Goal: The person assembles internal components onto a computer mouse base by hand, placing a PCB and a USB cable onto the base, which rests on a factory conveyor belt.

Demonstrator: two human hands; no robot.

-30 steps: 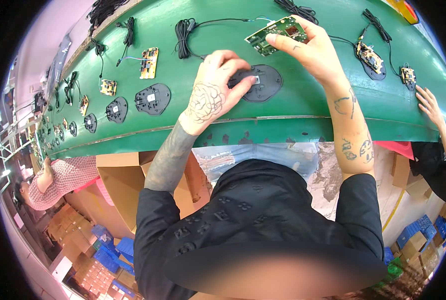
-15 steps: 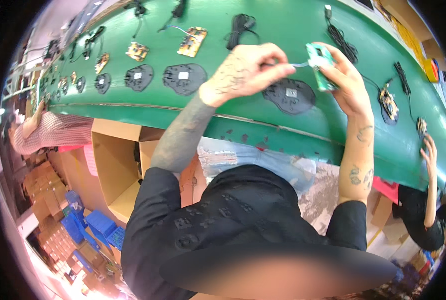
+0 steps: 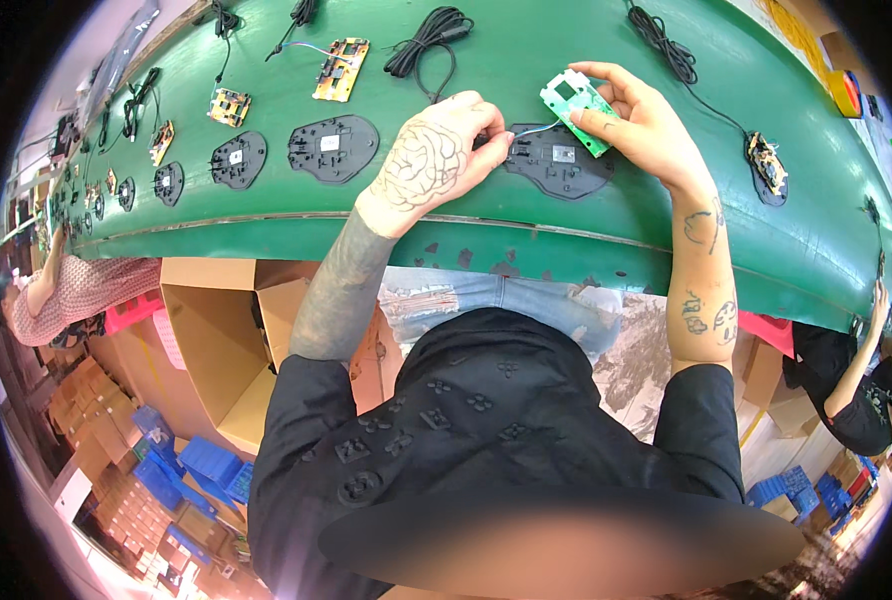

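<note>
My left hand (image 3: 431, 150) is closed in a pinch on the end of a black cable (image 3: 436, 40), whose coil lies on the belt just beyond. Thin wires (image 3: 536, 129) run from that cable end to a green circuit board (image 3: 576, 104). My right hand (image 3: 641, 122) grips this board between thumb and fingers, tilted, its underside facing up. Below both hands lies a black plastic mouse base (image 3: 566, 180) with a pale square label; the board hangs over its far edge. My left fingertips are at the base's left end; whether they touch it is hard to tell.
On the green belt (image 3: 446, 235), more mouse bases (image 3: 333, 150), tan circuit boards (image 3: 342, 70) and coiled cables (image 3: 663, 42) lie to the left and beyond. A base carrying a board (image 3: 767, 168) sits at right. Co-workers' arms reach in at both sides. An open carton (image 3: 211, 340) stands below left.
My right hand has brought the board left, closer to the mouse base, and turned it. The left hand has moved the cable end down to the base's left end. Belt items have shifted left.
</note>
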